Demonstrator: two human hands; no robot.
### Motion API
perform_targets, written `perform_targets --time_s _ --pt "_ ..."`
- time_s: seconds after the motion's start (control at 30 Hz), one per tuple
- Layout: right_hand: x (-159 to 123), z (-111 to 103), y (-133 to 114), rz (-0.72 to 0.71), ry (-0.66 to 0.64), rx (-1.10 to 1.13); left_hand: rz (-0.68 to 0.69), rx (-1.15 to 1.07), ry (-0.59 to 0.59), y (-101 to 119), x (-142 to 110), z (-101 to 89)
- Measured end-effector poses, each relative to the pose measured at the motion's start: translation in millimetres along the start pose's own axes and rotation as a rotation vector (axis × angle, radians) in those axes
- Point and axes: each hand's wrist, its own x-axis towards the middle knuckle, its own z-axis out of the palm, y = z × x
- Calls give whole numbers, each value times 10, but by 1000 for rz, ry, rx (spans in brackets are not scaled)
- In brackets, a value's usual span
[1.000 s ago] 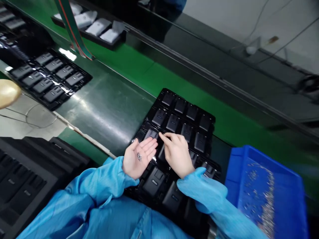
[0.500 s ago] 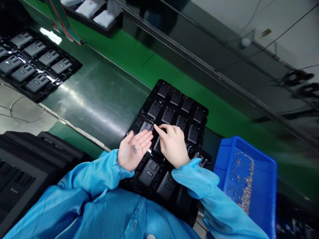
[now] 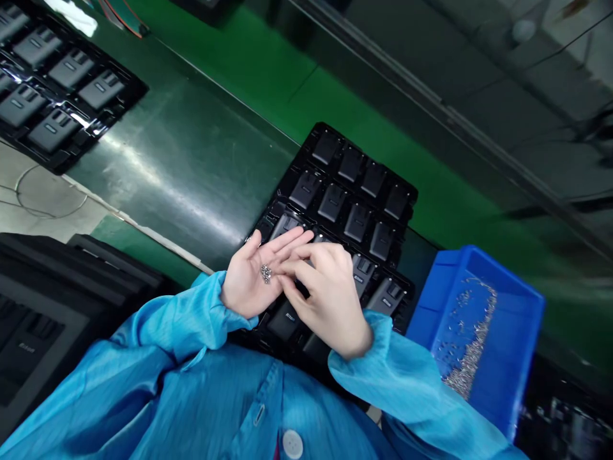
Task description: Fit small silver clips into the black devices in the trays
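My left hand point(image 3: 249, 281) lies palm up and open, its fingers stretched out, with a small heap of shiny metal screws point(image 3: 265, 274) on the palm. Over its fingers reaches my right hand point(image 3: 330, 294), thumb and forefinger pinched together close beside the screws. Whatever sits between those fingertips is too small to make out. Beneath both hands is a black moulded tray point(image 3: 272, 214) holding rows of dark grey battery-like cases point(image 3: 332, 202). My hands cover several of the cases in the nearer rows.
To the right stands a blue bin point(image 3: 507, 358) with many loose screws point(image 3: 472, 358) inside. A second black tray point(image 3: 134, 89) of similar cases lies at the far left of the green table point(image 3: 191, 153). Stacked black trays point(image 3: 52, 275) stand at the lower left.
My right hand has drawn back from a case in the tray to the screws on my left palm. The camera view has shifted slightly.
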Motion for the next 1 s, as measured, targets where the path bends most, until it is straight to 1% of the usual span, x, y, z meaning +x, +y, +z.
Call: perform_targets --time_s 0.23,0.33,0.5,0.67,0.8,0.87,0.93,1.0 --pt "7 12 25 19 -16 2 -32 -4 -61 -5 -30 19" --pt "10 20 29 17 -16 21 -34 -9 -62 -15 -31 30" --pt "10 58 53 29 -6 85 -35 -21 -31 -52 -6 56" --pt "6 129 54 76 -5 92 -41 -19 18 -72 19 67" --pt "18 172 42 78 6 63 -36 0 1 -66 22 66" --pt "31 157 51 58 14 46 -41 -11 13 -58 24 65" --pt "51 109 79 30 37 8 -50 -17 62 -54 25 54" --pt "73 35 121 -3 68 -64 -36 28 111 -58 21 27"
